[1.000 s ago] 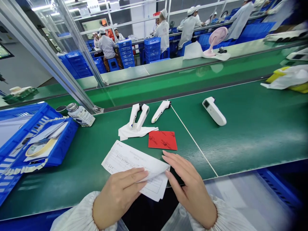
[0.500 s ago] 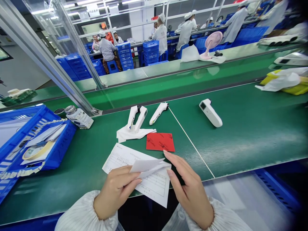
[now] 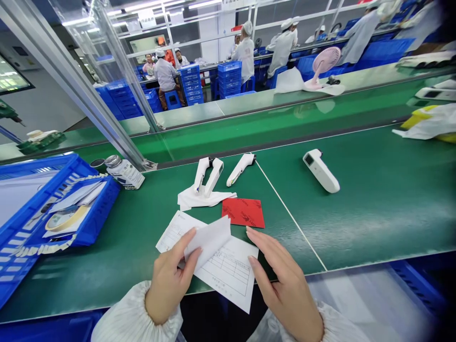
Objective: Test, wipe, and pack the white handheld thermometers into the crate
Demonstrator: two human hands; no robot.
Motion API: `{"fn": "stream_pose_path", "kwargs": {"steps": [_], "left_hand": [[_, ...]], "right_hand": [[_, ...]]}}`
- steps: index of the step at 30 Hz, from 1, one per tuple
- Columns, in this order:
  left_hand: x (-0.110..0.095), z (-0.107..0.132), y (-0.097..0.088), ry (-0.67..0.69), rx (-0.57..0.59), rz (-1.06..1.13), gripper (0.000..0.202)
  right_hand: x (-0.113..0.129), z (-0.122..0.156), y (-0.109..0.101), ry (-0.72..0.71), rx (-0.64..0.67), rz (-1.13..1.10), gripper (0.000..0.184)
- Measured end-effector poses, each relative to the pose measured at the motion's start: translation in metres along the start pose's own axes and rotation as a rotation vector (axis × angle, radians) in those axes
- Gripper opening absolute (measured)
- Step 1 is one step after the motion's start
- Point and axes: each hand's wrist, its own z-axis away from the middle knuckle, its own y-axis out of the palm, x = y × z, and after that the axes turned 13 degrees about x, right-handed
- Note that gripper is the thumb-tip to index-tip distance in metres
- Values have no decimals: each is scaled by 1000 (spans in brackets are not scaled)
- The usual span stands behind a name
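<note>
My left hand [image 3: 173, 273] pinches a small folded sheet of paper [image 3: 213, 236] between thumb and fingers, raised at a tilt. Below it lies a printed form [image 3: 228, 268] with a table on it, its front corner past the bench edge. At the form's right edge, my right hand [image 3: 281, 280] has its thumb and fingers apart and holds nothing. Just beyond the papers is a red card [image 3: 243, 212]. Two white handheld thermometers [image 3: 213, 178] lie on a white cloth [image 3: 203, 197], and a third thermometer [image 3: 240, 171] rests beside them.
To the left stand a blue basket [image 3: 98, 211] with papers and a tape roll, and a white bottle [image 3: 125, 173]. Another thermometer [image 3: 322, 172] lies on the right. A metal post [image 3: 101, 114] rises from the bench's far edge; a pink fan [image 3: 326, 61] stands beyond.
My left hand has lifted the small sheet more upright and turned it leftward, uncovering more of the form's table. My right hand stays open by the form's edge. The whole view has shifted slightly.
</note>
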Motion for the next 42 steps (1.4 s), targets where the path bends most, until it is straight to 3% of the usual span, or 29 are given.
{"fn": "stream_pose_path", "kwargs": {"steps": [5,11,14,17,25,33,38,42], "left_hand": [[-2,-1,-5,116,-13,29,17],[-6,3,-10,386,395,-48,31],[-10,3,-10,497,447,-132,28],[-13,1,-7,506,444,-141,19],[-20,2,0,418,226,-43,15],[-18,-3,-5,246,131,198,13],[-16,-10,-16,-23,164,252,14],[-15,-15,-20,-141,87,247,23]], "right_hand": [[0,-1,0,-43,41,78,32],[1,-2,1,-53,45,112,32],[1,-3,2,-45,56,112,31],[1,-3,3,-41,37,103,32],[6,-2,-3,30,5,-74,42],[5,-3,-4,33,-33,-120,44],[5,-3,-5,54,-61,-135,45],[5,-3,-4,47,-65,-118,45]]}}
